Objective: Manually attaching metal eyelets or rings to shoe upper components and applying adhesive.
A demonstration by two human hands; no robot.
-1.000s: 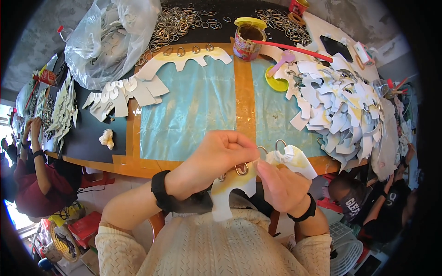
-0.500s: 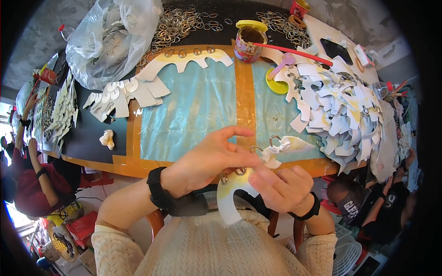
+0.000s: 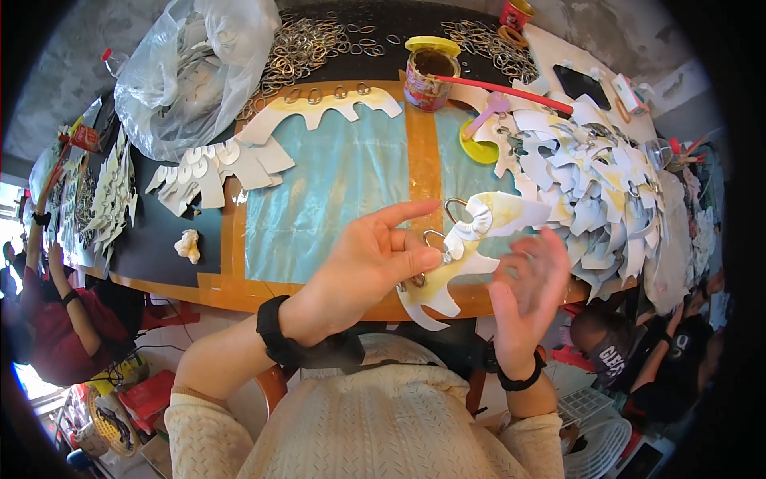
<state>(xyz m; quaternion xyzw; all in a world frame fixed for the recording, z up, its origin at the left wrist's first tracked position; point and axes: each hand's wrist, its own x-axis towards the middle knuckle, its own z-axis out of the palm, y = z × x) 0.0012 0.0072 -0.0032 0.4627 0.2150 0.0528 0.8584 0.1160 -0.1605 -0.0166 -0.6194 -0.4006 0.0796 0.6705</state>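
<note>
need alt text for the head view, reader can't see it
A person's left hand holds a scalloped white strip with metal rings at a worktable, the right hand open beside it. Beyond are a teal sheet, a heap of white pieces at right and an open tub.

The scalloped piece (image 3: 443, 279) was white with yellow staining. Its rings (image 3: 447, 209) were silver-toned. The work sheet (image 3: 319, 184) was translucent blue-green, bordered by glossy amber tape (image 3: 423, 160). The tabletop (image 3: 159, 247) was black. The stick (image 3: 511, 92) was red; the spoon (image 3: 498, 103), lilac. The knit sweater (image 3: 367, 423) was cream with a repeating pattern. The wristbands (image 3: 273, 323) were black.
</note>
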